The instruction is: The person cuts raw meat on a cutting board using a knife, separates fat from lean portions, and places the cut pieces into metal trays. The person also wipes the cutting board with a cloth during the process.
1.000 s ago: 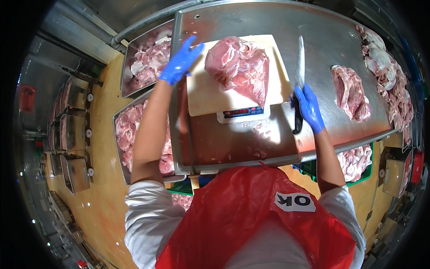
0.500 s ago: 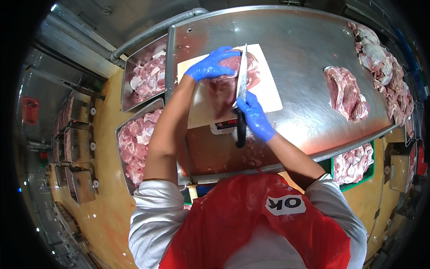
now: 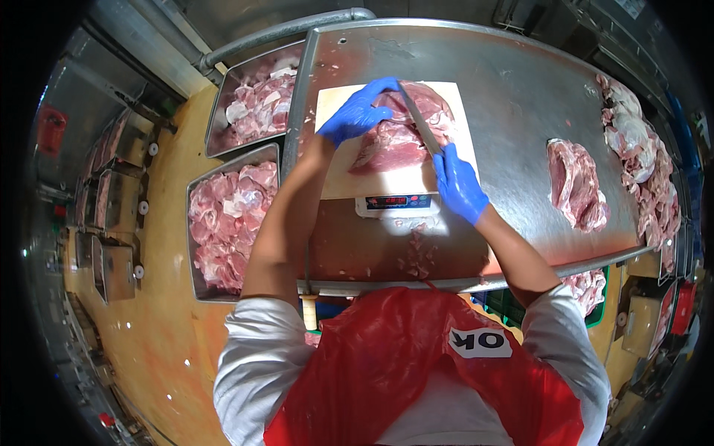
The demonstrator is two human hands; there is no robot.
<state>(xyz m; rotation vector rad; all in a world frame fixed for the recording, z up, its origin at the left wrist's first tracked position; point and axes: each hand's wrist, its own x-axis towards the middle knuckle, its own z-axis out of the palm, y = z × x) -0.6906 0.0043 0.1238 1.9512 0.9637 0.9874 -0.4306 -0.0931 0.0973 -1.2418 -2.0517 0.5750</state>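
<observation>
A large piece of raw meat (image 3: 390, 149) lies on a white cutting board (image 3: 338, 171). My left hand (image 3: 358, 117), in a blue glove, grips the meat's left and far side, thumb and fingers spread round its edge. In my right hand (image 3: 461, 186), also blue-gloved, is a knife (image 3: 422, 121); its handle is hidden in the fist. The blade slants up and left over the meat, its tip close to my left fingertips. Just below the board shows a digital scale (image 3: 398, 212) with a lit display.
Metal bins of cut meat (image 3: 256, 104) (image 3: 230, 223) stand left of the steel table (image 3: 513, 97). One meat piece (image 3: 574, 182) lies to the right, with a heap of meat (image 3: 632, 141) along the far-right edge. A green crate (image 3: 601, 297) sits below the table's front edge.
The knife has turned from nearly upright to slanting left across the meat. My right hand has moved right, and the meat lies more spread out. My left hand still holds the meat.
</observation>
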